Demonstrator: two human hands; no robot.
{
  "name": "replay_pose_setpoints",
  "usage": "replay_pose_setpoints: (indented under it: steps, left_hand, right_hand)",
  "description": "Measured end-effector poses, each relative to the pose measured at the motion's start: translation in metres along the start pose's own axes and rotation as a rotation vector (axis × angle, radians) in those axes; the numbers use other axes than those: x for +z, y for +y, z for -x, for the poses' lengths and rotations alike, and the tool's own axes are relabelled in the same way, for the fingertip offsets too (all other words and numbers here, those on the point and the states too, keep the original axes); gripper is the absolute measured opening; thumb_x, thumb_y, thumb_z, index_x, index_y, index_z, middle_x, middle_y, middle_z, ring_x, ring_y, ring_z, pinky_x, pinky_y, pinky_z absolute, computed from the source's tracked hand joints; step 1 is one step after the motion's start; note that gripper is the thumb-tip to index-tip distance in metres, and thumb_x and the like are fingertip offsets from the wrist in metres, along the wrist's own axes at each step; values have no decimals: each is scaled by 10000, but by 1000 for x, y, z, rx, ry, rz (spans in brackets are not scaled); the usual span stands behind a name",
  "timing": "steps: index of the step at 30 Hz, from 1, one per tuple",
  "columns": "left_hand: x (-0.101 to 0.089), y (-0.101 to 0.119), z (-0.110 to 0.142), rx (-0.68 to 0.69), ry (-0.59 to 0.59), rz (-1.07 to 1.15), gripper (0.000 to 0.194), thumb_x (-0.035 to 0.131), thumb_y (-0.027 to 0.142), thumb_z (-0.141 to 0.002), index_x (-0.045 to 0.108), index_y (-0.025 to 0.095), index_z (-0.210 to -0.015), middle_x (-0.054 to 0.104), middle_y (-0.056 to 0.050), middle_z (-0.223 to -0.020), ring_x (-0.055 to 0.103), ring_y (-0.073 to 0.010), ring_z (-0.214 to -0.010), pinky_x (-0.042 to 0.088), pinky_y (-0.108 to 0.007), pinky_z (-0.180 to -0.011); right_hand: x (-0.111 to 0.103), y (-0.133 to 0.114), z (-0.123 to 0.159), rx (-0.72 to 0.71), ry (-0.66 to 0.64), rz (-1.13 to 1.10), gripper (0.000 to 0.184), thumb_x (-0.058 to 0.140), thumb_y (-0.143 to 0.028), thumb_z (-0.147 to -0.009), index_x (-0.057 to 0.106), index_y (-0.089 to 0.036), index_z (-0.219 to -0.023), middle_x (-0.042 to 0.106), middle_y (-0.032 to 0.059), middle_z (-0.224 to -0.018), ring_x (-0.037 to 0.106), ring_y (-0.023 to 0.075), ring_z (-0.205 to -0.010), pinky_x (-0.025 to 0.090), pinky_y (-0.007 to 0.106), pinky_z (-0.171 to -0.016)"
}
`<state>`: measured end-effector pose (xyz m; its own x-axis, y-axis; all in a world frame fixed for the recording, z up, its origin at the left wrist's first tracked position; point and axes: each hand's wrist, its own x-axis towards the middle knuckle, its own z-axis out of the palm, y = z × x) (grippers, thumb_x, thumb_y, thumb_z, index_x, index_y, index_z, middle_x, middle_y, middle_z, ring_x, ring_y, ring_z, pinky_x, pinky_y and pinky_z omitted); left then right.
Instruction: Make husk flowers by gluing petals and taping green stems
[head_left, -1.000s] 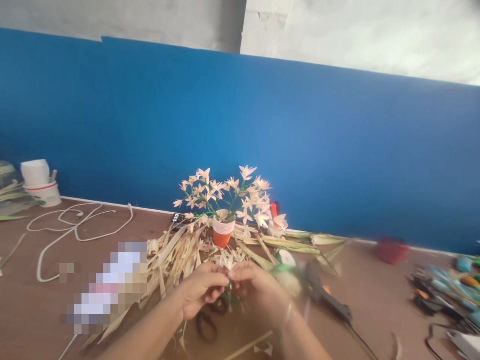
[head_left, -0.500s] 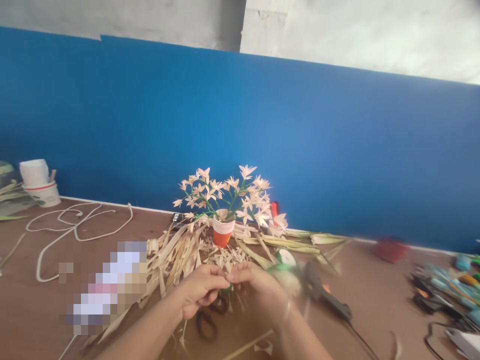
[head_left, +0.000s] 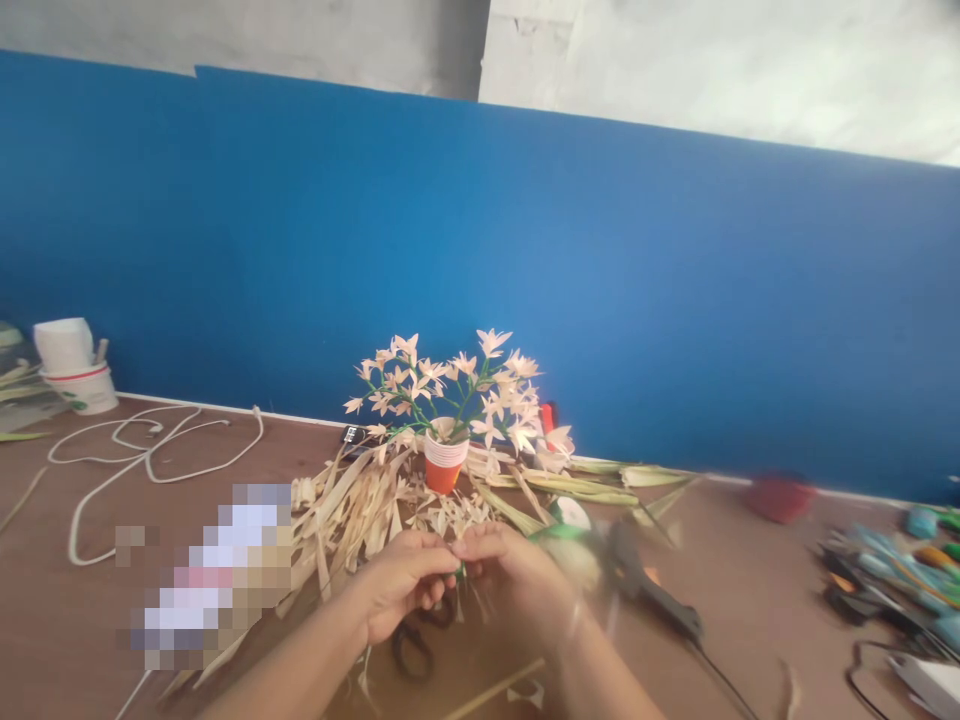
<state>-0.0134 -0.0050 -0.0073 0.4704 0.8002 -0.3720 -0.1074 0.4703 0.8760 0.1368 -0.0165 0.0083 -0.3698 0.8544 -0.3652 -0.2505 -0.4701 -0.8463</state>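
My left hand and my right hand meet at the fingertips, low in the middle of the view. Both are closed in a pinch. A sliver of green shows between the fingers, but the thing itself is mostly hidden. Just beyond the fingertips lies a heap of pale cut petals. Behind it stands an orange and white paper cup holding green stems with pale star-shaped flowers. Black-handled scissors lie under my left hand, their blades hidden.
Dried husk strips spread left of the cup. A black glue gun with its cord and a green-and-white roll lie right. White cable, stacked cups and a pixelated patch are left. A blue partition rises behind.
The fingertips stay together with small shifts of grip. A pale flower-like shape seen at the fingertips a second ago no longer stands out there. The view drifts slightly.
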Motion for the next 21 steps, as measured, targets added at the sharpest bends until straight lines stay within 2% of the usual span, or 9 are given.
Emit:
replay_pose_setpoints:
  steps: [7,21]
  left_hand:
    - [-3,6,2,-93,-71,94,129,661,155,-531,620,86,-632,576,11,-512,458,-20,-404,308,-115,-404]
    - [-1,4,1,-40,-33,13,85,607,149,-521,565,117,-587,538,32,-458,408,-31,-368,239,-143,-358]
  right_hand:
    - [0,-2,-1,-9,-18,28,175,731,-232,-544,592,-131,-510,522,-39,-434,424,67,-451,254,212,-465]
    - [4,-7,1,2,-6,53,216,728,-212,-519,536,-132,-459,498,-40,-409,385,54,-409,214,207,-434]
